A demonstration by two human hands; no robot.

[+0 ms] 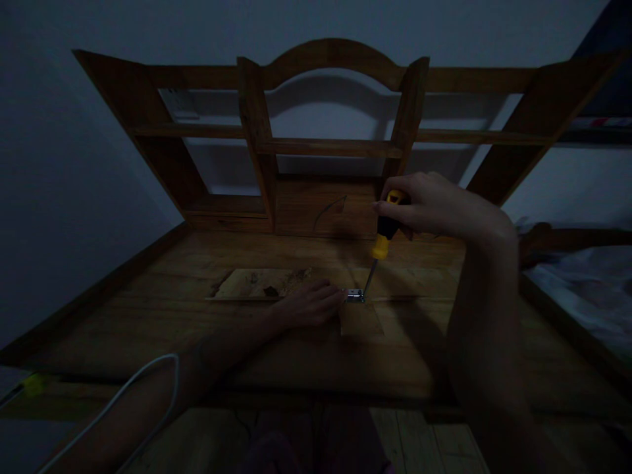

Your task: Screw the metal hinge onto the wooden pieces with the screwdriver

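My right hand (pixel 428 201) is closed round the yellow and black handle of a screwdriver (pixel 380 247). The shaft slants down, and its tip meets the right end of a small shiny metal fitting (pixel 354 295), which looks like a hinge or latch. Low on the wood, my left hand (pixel 312 304) grips the left end of this fitting with its fingertips, which partly hide it. Under and in front of the fitting lies a thin, pale brown square piece (pixel 362 320). Whether the tip sits in a screw is too small to tell.
A wooden desk (pixel 162 296) spreads beneath my hands, with a shelf unit (pixel 328 146) rising at its back. Behind my left hand is a rough, pale patch (pixel 257 282). A white cable (pixel 148 363) crosses my left forearm. Whitish crumpled material (pixel 587 283) lies at the right.
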